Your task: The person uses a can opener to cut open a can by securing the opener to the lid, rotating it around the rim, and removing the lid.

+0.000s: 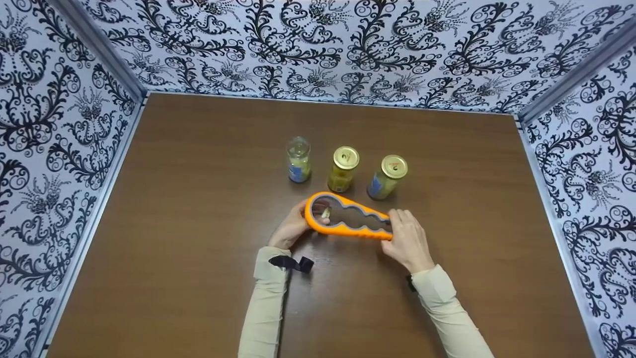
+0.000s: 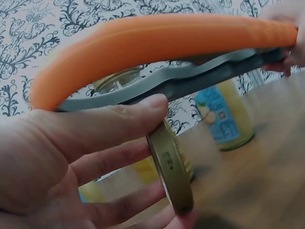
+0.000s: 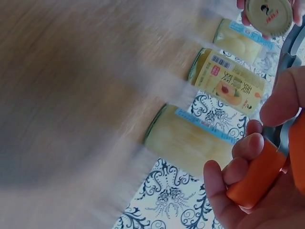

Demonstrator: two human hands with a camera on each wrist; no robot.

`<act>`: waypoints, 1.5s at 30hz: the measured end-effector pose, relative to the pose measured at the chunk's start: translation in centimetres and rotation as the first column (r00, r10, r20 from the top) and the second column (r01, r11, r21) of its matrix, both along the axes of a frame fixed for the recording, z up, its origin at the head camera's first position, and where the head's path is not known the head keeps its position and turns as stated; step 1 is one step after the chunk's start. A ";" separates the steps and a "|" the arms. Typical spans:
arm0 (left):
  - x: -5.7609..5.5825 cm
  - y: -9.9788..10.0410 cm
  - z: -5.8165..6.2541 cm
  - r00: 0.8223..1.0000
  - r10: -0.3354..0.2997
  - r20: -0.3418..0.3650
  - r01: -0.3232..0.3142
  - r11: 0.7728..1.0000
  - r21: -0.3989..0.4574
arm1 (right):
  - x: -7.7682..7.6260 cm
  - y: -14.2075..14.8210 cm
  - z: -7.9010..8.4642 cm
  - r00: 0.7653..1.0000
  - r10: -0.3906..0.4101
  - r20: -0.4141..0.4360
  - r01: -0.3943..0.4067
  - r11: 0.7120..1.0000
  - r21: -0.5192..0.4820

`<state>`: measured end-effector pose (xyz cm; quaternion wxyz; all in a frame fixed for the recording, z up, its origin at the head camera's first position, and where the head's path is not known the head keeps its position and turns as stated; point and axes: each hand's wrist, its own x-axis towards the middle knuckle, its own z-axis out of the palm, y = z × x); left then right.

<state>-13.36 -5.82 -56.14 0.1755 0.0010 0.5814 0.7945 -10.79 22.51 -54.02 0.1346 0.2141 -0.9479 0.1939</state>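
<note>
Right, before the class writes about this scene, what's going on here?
A person's right hand grips the handle end of an orange jar opener. The left hand is at its rounded end, holding a loose gold lid in its fingers. Just beyond, three jars stand on the table: the left jar has no lid on, while the middle jar and right jar are lidded.

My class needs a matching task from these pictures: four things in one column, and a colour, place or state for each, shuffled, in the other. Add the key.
Things:
1. jar opener
2. loose lid
3. leftmost jar in the head view
4. middle jar

Descriptions:
A. standing without a lid
B. closed, with a yellow label
C. orange outside, grey inside
D. round and flat, held in the left hand

Right pairs: 1-C, 2-D, 3-A, 4-B
</note>
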 end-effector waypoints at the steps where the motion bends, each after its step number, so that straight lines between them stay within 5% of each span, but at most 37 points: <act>1: -0.1 -0.1 0.0 1.000 0.002 0.003 -0.002 1.000 -0.009 | 0.0 0.1 -0.1 1.000 -0.004 0.001 0.004 1.000 0.003; 13: -2.0 -1.7 0.6 1.000 -0.015 0.008 0.017 0.969 -0.246 | 0.0 1.6 -0.5 0.999 -0.033 -0.007 0.033 0.999 -0.020; 20: -2.4 -2.6 1.0 0.997 0.029 -0.065 -0.052 0.926 -0.374 | 0.2 1.9 -0.5 0.997 -0.073 0.024 0.073 0.997 -0.021; 23: -2.7 -2.9 1.2 0.992 0.034 -0.121 -0.090 0.861 -0.500 | 0.3 2.1 -0.6 0.996 -0.086 0.032 0.087 0.996 -0.024; 27: -3.0 -3.1 1.6 0.984 0.006 -0.177 -0.130 0.701 -0.701 | 0.4 2.4 -0.6 0.993 -0.108 0.047 0.109 0.993 -0.034; 29: -3.1 -3.1 1.7 0.981 -0.008 -0.191 -0.142 0.640 -0.755 | 0.4 2.5 -0.6 0.992 -0.117 0.053 0.118 0.992 -0.035; 45: -3.9 -1.5 0.9 0.959 -0.064 -0.275 -0.217 0.455 -0.864 | 1.1 3.5 -0.7 0.991 -0.129 0.020 0.130 0.991 -0.043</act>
